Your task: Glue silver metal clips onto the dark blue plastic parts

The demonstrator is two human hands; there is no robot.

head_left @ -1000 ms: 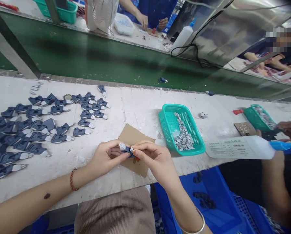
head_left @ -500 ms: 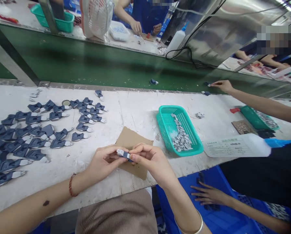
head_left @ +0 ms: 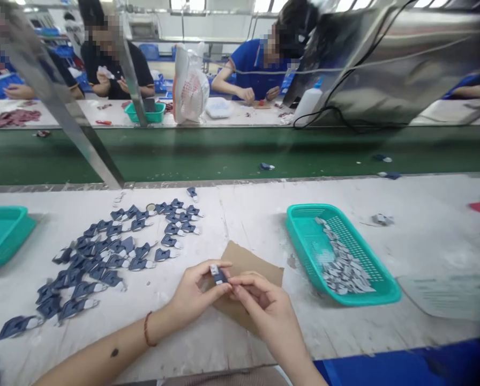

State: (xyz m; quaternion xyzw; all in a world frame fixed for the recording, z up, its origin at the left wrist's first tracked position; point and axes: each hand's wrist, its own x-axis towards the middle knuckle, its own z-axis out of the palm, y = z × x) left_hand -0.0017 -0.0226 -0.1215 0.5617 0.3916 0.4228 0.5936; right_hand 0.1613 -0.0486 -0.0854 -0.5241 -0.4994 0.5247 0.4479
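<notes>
A small dark blue plastic piece with a light grey tip (head_left: 218,275) is held above a brown cardboard sheet (head_left: 251,261). Thumb and fingers of my left hand (head_left: 197,287) close round it, with the grey tip pointing up and away. My right hand (head_left: 266,300) pinches at the lower right end of the same piece; its fingertips hide that end. To the left, many similar blue pieces with grey tips (head_left: 115,246) lie spread on the white table. A green basket (head_left: 304,268) to the right holds small grey parts (head_left: 344,271).
Another green basket (head_left: 10,252) stands at the left edge. Beyond the white table (head_left: 240,214) runs a green belt (head_left: 208,155) carrying a few blue pieces. A metal post (head_left: 79,123) rises at the left. Co-workers sit across the belt. A blurred bottle (head_left: 444,297) lies at right.
The view has tilted up and turned left, bringing co-workers and the left basket into sight. The held piece is turned more upright. The neighbour's arm at right is out of view.
</notes>
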